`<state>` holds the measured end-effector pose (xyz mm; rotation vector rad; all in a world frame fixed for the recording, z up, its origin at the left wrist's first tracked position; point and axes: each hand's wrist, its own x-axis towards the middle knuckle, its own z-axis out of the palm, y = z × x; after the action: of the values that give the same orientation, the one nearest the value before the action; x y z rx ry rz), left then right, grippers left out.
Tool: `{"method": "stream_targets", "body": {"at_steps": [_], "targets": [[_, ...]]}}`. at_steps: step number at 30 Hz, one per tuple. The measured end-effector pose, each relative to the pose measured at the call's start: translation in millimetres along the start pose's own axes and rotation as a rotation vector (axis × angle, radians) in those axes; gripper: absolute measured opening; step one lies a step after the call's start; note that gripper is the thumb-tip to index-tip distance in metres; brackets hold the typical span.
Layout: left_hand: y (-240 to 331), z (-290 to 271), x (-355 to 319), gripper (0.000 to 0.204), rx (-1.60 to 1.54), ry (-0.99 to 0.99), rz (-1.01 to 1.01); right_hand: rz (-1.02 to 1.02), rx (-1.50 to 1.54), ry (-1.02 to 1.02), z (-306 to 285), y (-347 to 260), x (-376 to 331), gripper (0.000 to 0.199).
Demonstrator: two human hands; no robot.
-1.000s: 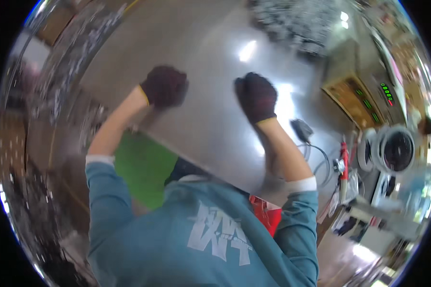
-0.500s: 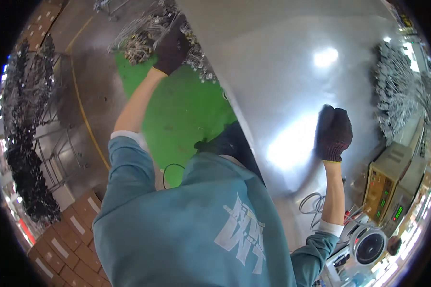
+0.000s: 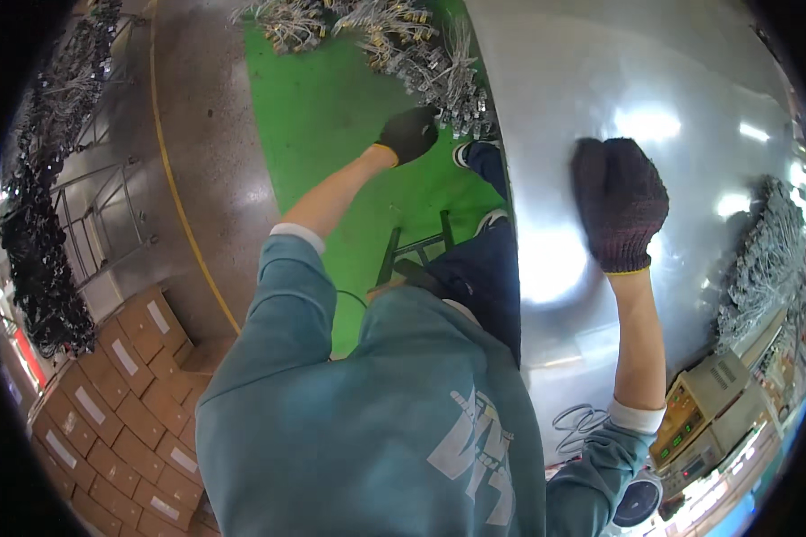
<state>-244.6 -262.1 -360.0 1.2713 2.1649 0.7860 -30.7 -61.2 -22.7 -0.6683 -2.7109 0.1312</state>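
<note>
Left hand (image 3: 409, 136), in a dark knitted glove with a yellow cuff edge: the fingers are bent, and whether they grip anything cannot be told. Its fingertips lie at the near edge of a grey cable bundle (image 3: 448, 85) with pale connectors; contact or a small gap cannot be distinguished. Right hand (image 3: 621, 204), gloved alike: seen from the back over the metal table (image 3: 564, 80), fingers gathered close together; the palm side is hidden, so whether it holds something cannot be told.

The cable bundle lies over the green floor (image 3: 331, 116), just left of the table edge, with further cable bundles (image 3: 381, 27) beyond it and to its left. Below the left hand, a dark stool frame (image 3: 421, 246) stands beside the person's dark trousers (image 3: 479, 268). Both forearms emerge from a teal sweatshirt (image 3: 358, 421) with white cuffs.

On the table, a heap of grey cables (image 3: 766, 268) occupies the right side; nearer the person are a coiled cable (image 3: 578, 421) and a boxy instrument (image 3: 703, 403) with green digits. At the left, a yellow line (image 3: 175, 188) crosses the grey floor, black cables (image 3: 45, 286) hang beside a metal rack (image 3: 98, 219), and brown cartons (image 3: 107, 421) are stacked at lower left
</note>
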Motion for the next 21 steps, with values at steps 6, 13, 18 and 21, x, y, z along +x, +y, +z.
{"method": "stream_targets", "body": {"at_steps": [6,13,18,21], "targets": [[-29.1,52.1,75.5,0.060,-0.033,0.160,-0.226,0.002,0.072,-0.076,35.8,3.2,63.3,0.020],[-39.1,80.4,153.0,0.041,0.093,0.312,-0.298,-0.011,0.255,-0.089,58.8,14.0,103.7,0.018],[1.7,102.9,229.2,0.027,0.323,-0.022,-0.183,-0.135,0.129,-0.153,49.7,64.3,123.9,0.017],[-60.4,115.1,233.7,0.020,0.431,-0.085,-0.124,-0.259,0.175,-0.044,68.4,53.2,142.5,0.019]]}}
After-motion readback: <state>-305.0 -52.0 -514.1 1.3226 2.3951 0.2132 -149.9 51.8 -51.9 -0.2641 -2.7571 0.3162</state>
